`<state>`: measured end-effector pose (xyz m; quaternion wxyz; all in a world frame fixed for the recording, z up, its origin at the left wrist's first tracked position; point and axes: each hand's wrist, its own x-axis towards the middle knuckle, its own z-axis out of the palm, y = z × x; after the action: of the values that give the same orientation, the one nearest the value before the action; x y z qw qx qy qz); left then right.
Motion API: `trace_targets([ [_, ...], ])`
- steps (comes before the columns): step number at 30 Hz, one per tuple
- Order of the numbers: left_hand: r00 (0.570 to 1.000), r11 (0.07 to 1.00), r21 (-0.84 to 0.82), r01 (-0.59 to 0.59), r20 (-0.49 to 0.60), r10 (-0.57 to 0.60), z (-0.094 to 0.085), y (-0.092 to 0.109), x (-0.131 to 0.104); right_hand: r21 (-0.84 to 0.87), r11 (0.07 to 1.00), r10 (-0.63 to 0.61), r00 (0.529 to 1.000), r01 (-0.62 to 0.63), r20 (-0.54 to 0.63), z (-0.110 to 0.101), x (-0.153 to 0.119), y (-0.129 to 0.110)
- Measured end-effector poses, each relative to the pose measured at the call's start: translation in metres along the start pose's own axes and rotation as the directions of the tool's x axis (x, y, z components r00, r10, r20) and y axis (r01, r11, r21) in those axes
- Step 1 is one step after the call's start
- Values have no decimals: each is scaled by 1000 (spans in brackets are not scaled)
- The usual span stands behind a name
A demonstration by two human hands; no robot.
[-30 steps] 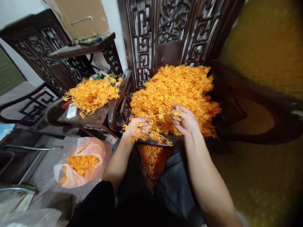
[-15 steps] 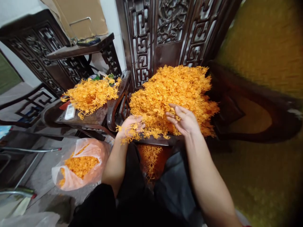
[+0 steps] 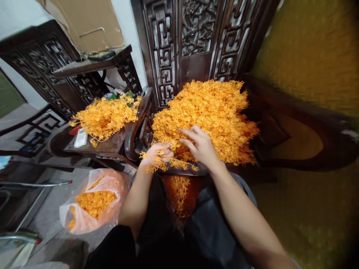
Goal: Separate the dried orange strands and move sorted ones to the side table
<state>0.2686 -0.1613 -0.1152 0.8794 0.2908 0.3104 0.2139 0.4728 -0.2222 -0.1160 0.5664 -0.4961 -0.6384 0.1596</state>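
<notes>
The left hand (image 3: 155, 154) is closed on orange strands (image 3: 179, 163) trailing before the orange heap (image 3: 213, 108) on the wooden chair (image 3: 195, 67), the right hand (image 3: 202, 145) has parted fingers, and the strands look light, bendy and snag-prone, best pinched by a stem.

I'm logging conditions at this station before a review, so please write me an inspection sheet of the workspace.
Surface: dark wooden seat, largely covered; loose strands hang below its front edge.
Things: large orange pile on the seat; smaller orange pile on the left-hand chair; plastic bag of orange pieces on the floor.
Clutter: white item beside the smaller pile; dark flat object on a side shelf.
Hands: left holds thin orange strands; right has fingers parted nearby, contact unclear.
Cables: possibly one under the shelf; cannot tell.
Surroundings: carved panel behind; cardboard upper left.
</notes>
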Motion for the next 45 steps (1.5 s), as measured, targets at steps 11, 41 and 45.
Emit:
trace_targets([
  [11, 984, 977, -119, -177, -38, 174, 0, -2, 0, 700, 684, 518, 813, -208, -265, -15, -6, 17],
  [41, 919, 884, -251, -394, -88, 385, 15, -23, 2, 741, 565, 545, 838, -363, -5, 19, -7, 27],
  [45, 899, 857, -271, -438, -114, 424, 15, -27, 8, 718, 558, 495, 861, -417, 115, 36, -13, 13],
])
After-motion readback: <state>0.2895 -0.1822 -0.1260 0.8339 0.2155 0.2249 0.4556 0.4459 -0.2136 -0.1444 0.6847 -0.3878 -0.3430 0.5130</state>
